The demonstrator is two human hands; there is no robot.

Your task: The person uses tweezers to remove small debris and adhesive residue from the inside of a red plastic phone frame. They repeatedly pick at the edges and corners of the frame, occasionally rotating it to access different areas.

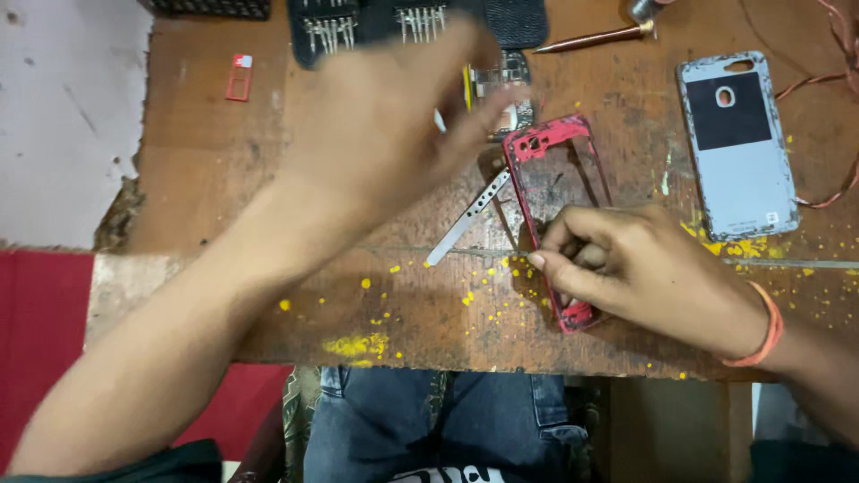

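Blurred by motion, the left hand (380,116) is being held spread and empty above the bench (206,179), hiding a circuit board (506,85). The right hand (626,268) is being pinched onto the red phone frame (559,215), its long axis running away, lower end covered.

Single head-worn view, looking steeply down, close over a wooden workbench (224,179), lap visible below its near edge

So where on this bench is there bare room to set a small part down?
Bare wood shows between the small red tray and the left hand, and between the red phone frame and the grey back cover. It is crowded around the right hand, the frame and the metal strip.
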